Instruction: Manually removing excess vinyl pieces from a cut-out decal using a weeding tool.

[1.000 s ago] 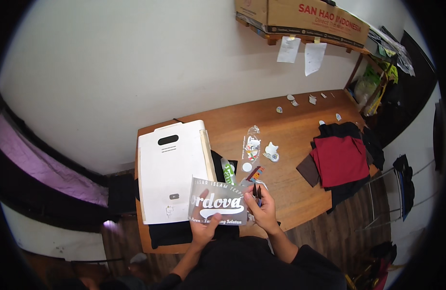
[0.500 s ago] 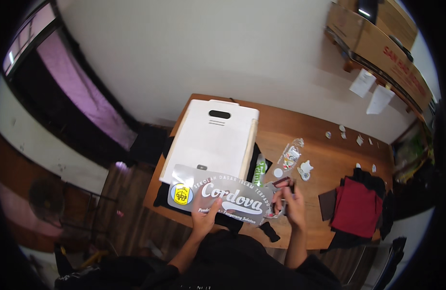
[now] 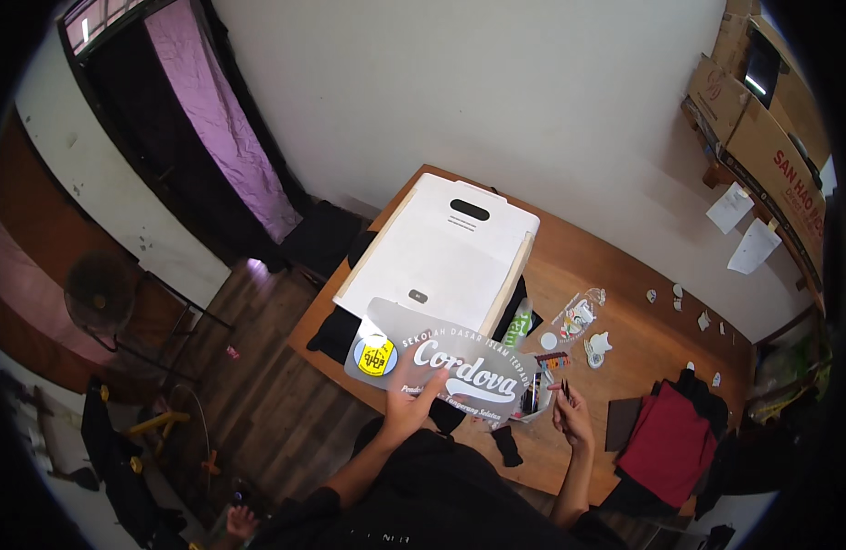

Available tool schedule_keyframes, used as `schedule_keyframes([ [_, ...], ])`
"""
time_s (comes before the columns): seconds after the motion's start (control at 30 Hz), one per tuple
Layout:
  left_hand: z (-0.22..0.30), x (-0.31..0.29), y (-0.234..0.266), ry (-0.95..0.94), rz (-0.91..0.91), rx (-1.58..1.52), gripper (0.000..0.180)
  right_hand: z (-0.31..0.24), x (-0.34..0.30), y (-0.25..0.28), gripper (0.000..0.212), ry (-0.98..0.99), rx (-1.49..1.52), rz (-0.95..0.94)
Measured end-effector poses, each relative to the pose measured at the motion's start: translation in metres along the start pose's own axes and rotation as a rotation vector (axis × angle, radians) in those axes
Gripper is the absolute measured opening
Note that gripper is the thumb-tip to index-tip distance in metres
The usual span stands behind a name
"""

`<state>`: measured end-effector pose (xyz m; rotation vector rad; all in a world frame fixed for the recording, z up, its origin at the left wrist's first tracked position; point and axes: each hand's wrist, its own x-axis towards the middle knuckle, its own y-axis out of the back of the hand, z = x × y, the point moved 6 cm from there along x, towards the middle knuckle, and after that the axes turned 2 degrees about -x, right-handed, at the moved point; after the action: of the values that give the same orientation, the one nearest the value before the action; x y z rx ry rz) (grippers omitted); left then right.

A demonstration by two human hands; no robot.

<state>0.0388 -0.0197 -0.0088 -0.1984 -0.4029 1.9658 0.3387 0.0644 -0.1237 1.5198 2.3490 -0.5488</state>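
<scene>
Our left hand (image 3: 406, 403) lies flat on the grey printed sheet (image 3: 446, 371), fingers spread, pressing it onto the worktop (image 3: 615, 275) just in front of the white machine (image 3: 441, 257). Our right hand (image 3: 570, 417) seems to pinch a thin dark tool (image 3: 564, 389) beside the sheet's right edge.

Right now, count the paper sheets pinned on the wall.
2: one white sheet upper, beneath the cardboard boxes; another white sheet just below-right. More may be hidden beyond the rim.
</scene>
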Motion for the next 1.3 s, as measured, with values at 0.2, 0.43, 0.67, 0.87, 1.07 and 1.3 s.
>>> schedule_keyframes([
  [0.2,0.003,-0.011,-0.012,0.049,-0.188,-0.004,0.053,-0.05,0.001,-0.015,0.031,0.218,0.094,0.217],
  [0.43,-0.006,-0.021,-0.014,0.181,-0.465,0.131,0.05,-0.143,-0.015,-0.127,0.042,0.553,-0.117,-0.147],
  [0.67,0.005,0.013,0.011,0.133,-0.367,0.125,0.025,-0.146,-0.014,-0.181,0.014,0.559,-0.203,-0.02],
  [0.87,0.049,0.039,0.028,0.1,-0.199,0.109,0.018,-0.146,-0.015,-0.219,0.03,0.632,-0.138,0.027],
  [1.07,0.054,0.045,0.043,0.129,-0.304,0.132,0.017,-0.136,-0.009,-0.232,0.034,0.673,-0.131,0.105],
  [1.3,0.06,0.044,0.05,0.085,-0.313,0.115,0.018,-0.13,-0.018,-0.245,0.027,0.647,-0.236,0.143],
])
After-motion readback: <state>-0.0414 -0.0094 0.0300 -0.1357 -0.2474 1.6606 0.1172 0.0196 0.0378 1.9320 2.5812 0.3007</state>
